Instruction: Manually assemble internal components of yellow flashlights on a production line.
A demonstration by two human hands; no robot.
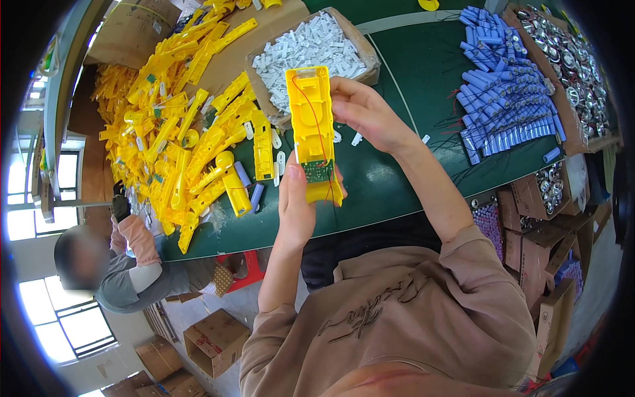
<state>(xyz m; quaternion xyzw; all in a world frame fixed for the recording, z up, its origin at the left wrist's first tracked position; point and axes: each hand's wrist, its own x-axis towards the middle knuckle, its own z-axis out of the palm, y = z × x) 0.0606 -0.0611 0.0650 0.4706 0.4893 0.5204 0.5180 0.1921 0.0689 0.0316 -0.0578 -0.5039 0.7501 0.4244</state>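
My left hand grips the lower end of a yellow plastic housing, held upright above the table's near edge. The housing's open inside faces me. A green circuit board sits in its lower part, and a thin red wire runs along the inside from top to bottom. On the housing's upper right edge, my right hand has its fingers bent and closed against the side. Part of those fingertips is hidden behind the housing. Just beyond it stands a box of small white plastic parts.
A large heap of yellow housings covers the left of the green table. Bundled blue cylindrical cells with wires lie at right, beside a carton of shiny round metal parts. Another person sits at the left edge.
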